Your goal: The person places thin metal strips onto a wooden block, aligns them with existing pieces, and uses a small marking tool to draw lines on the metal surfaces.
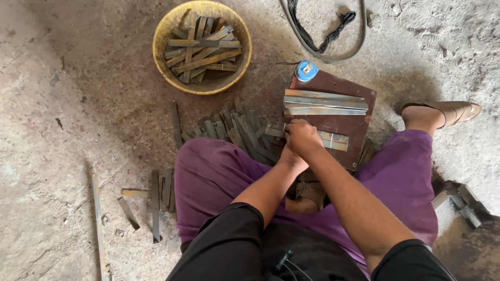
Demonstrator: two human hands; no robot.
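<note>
**Both hands closed at near edge of brown board, on a flat metal strip**

The person sat on the concrete floor [62, 104] in purple trousers, a brown board [359, 130] lying on the floor between the knees. The board served as the reference point for all positions below.

Hands: the right hand [302, 138] was curled into a fist at the board's left edge, pressing down on a flat metal strip [336, 140] that lay across the board's near part. The left hand [291, 156] sat directly beneath and behind the right, largely covered by it; how far it was closed, and what it gripped, could not be told.

On the board's far part lay a stack of longer strips [325, 102], grey-blue with rusty edges, laid parallel. At the board's far left corner sat a small round blue tape measure [306, 71].

Left of the board, a loose heap of short strips [234, 130] lay on the floor against the person's left thigh. Farther beyond it, a round yellow basin [161, 57] held more strips piled crosswise. Well to the left, near the person's left knee, several scattered strips [159, 195] lay on the floor.

Beyond the board, a loop of dark cable [333, 49] lay on the floor. Right of the board, the person's foot wore a tan sandal [458, 109].

No packages, labels or signs were legible.
</note>
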